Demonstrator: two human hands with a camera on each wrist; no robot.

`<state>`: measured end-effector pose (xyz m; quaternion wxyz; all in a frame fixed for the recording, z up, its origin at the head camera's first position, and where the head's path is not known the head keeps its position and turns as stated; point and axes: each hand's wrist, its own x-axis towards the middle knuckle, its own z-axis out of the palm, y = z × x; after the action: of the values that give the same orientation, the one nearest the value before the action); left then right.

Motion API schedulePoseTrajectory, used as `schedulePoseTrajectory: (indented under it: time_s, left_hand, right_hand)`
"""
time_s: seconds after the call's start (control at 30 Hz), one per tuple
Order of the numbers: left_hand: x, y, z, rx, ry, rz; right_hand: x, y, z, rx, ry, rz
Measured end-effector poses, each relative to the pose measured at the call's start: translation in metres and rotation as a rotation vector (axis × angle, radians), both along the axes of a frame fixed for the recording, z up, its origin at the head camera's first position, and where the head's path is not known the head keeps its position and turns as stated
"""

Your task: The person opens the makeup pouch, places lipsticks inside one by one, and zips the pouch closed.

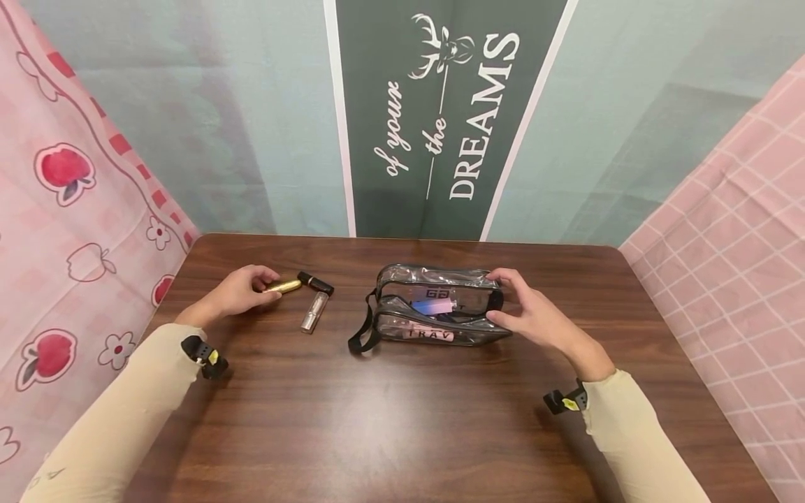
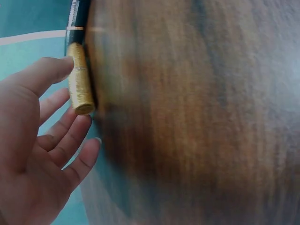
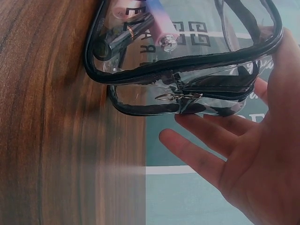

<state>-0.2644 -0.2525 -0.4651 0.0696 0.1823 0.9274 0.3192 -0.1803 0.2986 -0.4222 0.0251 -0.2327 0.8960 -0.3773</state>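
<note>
My left hand pinches a gold lipstick tube between thumb and fingers at the table's left side. The tube's far end meets a black lipstick tube. Just below those lies a clear and silver lipstick tube. A clear zip pouch with black trim lies unzipped in the middle. Its right end is held by my right hand, thumb and fingers at the two sides of the opening. Inside are a blue-to-pink tube, a dark tube and a pink item.
A black carry strap sticks out from the pouch's left end onto the brown wooden table. Behind the table hangs a green cloth with lettering. Pink patterned cloths flank it on both sides.
</note>
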Motion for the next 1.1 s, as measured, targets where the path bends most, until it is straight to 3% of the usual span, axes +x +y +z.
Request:
schedulePoseTrajectory:
  time_s: [0.57,1.1]
  left_hand:
    - [-0.0014,-0.0013,-0.0091,-0.013,0.019,0.018]
    - [-0.0024,-0.0001,-0.0107,-0.027,0.003,0.043]
  right_hand:
    - [-0.0001,0.0000,0.0008,-0.009,-0.007,-0.002]
    - [0.0002,-0.0001,-0.0003,-0.005,-0.006,0.003]
